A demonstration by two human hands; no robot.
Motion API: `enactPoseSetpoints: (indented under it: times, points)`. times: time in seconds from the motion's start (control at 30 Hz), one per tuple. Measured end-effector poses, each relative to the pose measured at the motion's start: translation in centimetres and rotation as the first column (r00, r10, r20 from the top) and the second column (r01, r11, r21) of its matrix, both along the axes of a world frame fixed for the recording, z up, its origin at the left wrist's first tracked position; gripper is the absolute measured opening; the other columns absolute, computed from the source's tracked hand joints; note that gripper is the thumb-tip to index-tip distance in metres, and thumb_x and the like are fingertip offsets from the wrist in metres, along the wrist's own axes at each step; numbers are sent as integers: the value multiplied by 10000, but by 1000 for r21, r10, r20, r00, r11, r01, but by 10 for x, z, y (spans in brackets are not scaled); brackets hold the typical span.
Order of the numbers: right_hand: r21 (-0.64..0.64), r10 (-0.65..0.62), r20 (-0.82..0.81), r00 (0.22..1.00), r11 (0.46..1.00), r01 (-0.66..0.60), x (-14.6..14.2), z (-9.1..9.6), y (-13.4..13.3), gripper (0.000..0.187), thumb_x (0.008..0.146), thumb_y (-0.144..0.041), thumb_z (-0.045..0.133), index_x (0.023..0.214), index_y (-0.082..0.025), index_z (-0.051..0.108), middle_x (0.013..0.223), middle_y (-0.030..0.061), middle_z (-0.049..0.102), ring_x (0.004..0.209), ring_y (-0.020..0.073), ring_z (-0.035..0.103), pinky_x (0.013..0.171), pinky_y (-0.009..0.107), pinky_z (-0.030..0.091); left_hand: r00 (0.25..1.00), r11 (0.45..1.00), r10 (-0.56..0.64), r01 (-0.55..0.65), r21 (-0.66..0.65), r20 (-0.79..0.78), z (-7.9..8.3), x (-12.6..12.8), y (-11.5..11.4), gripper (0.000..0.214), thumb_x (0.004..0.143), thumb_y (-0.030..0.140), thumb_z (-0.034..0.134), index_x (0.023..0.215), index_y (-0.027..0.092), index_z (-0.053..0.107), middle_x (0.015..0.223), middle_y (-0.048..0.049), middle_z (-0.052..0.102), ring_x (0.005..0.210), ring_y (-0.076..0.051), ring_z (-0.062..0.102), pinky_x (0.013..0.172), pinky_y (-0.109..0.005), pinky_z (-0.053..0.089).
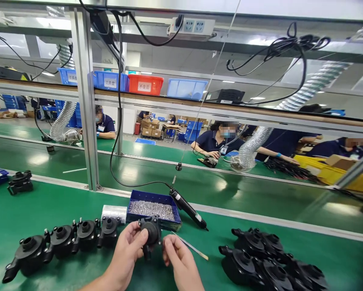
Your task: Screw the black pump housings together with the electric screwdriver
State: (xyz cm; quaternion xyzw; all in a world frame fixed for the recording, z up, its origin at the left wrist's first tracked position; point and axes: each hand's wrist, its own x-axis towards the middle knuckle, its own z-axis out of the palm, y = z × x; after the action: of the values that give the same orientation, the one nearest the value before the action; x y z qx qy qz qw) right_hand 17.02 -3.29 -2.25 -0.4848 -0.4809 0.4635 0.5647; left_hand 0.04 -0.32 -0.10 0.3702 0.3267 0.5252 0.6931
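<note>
My left hand (127, 249) is closed around a black plastic pump housing (151, 232), held upright just above the green mat. My right hand (178, 254) sits beside it with thumb and forefinger pinched together at the housing's right edge; what they pinch is too small to make out. A row of several similar black housings (61, 242) lies to the left. Another pile of housings (269, 258) lies to the right. Behind the held part stands a blue tray of small silver screws (152, 210).
A black electric screwdriver (187, 209) hangs on a cable and rests by the tray. Metal tweezers (191, 245) lie on the mat. A clear roll (114, 212) sits left of the tray. Other workers sit across the green conveyor (229, 190). An aluminium post (86, 105) stands at left.
</note>
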Motion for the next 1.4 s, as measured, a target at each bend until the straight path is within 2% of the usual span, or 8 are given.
enactPoseSetpoints:
  times: [0.3,0.4,0.57,0.73,0.9,1.07,1.23,1.4]
  points:
    - [-82,26,-334,942,995,-56,-8,-16,3,519,771,-666,830,815,-177,663,694,-7,599,622,131,543,599,247,450,996,1000,-5,5,-5,87,-2,4,-2,504,727,515,903,1032,192,665,973,-50,675,829,-174,657,737,-304,585]
    - [-93,26,-413,910,993,-71,-12,-12,0,485,757,-611,871,807,-170,676,717,4,634,624,128,565,604,248,466,996,999,-10,7,33,92,-3,3,-2,480,758,507,883,1048,196,661,965,-44,674,806,-158,643,734,-286,570]
    - [-144,-8,-497,868,987,-73,-15,1,-4,445,714,-532,930,806,-152,718,763,34,702,631,129,613,613,244,490,999,997,-11,7,71,48,-1,3,-3,488,760,514,878,1072,206,663,1025,-62,694,900,-186,654,764,-276,561]
    - [-193,-42,-477,878,980,-58,-11,3,-2,504,605,-554,978,779,-134,761,746,50,714,624,136,627,596,245,502,1000,994,4,-6,105,20,0,3,-2,510,753,514,882,1091,210,651,1109,-86,711,1041,-220,658,879,-286,536]
    - [-170,-8,-426,905,983,-72,-8,11,-6,484,656,-547,961,800,-130,761,728,32,691,660,128,631,646,235,519,999,987,4,1,163,-32,-4,1,-1,496,800,531,838,1119,208,637,1125,-101,708,1046,-245,657,872,-314,528]
    - [-125,-18,-323,946,992,-24,-10,2,-3,575,642,-611,946,868,-128,730,702,14,666,609,111,602,605,230,500,994,950,65,-35,311,-87,-12,0,3,478,821,485,833,1155,203,640,1183,-115,686,1191,-284,602,1045,-377,468]
    - [-110,56,-232,971,990,-84,-13,-6,0,622,601,-640,948,832,-138,662,656,-22,606,576,107,576,588,249,497,995,939,7,29,343,-103,-15,-3,4,496,878,454,783,1273,216,601,1286,-126,651,1280,-305,563,1103,-410,446]
    - [-116,95,-171,981,987,-115,-14,1,-3,636,592,-657,936,836,-146,646,633,-27,604,566,103,558,583,240,471,995,937,-44,72,342,-89,-13,-6,4,552,872,445,792,1329,210,593,1357,-138,630,1332,-331,540,1121,-415,434]
